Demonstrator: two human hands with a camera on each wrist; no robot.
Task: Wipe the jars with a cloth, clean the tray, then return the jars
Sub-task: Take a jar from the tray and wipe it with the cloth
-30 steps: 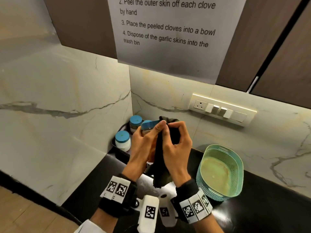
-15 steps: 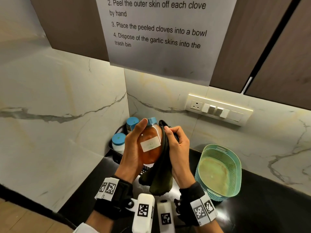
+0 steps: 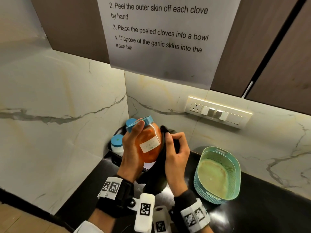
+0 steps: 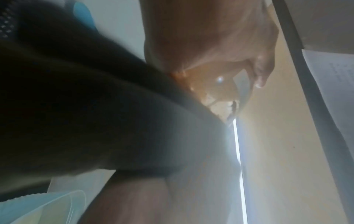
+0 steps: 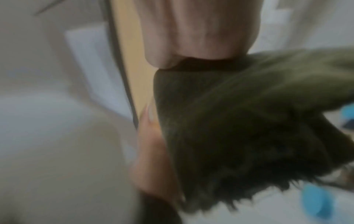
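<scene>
My left hand [image 3: 133, 148] grips an orange-filled jar [image 3: 149, 145] with a blue lid and a white label, held up and tilted above the counter. My right hand [image 3: 175, 152] holds a dark olive cloth [image 3: 156, 179] against the jar's right side; the cloth hangs down below the hands. In the corner behind, a black tray [image 3: 111, 149] holds a white jar with a blue lid [image 3: 117, 144] and another blue-lidded jar [image 3: 130, 122], mostly hidden by my hand. The left wrist view shows the jar [image 4: 216, 84] beside the cloth [image 4: 95, 121]. The right wrist view is blurred, with the cloth [image 5: 239, 128] filling it.
A teal perforated basket [image 3: 218, 174] stands on the black counter [image 3: 269, 207] to the right of my hands. Marble walls meet in the corner behind the tray. A switch panel [image 3: 217, 111] sits on the back wall under dark cabinets with a paper notice [image 3: 159, 31].
The jar, hidden by both hands and cloth a second ago, now shows its label. My right hand has slid the cloth round to the jar's right side and the jar tilts more.
</scene>
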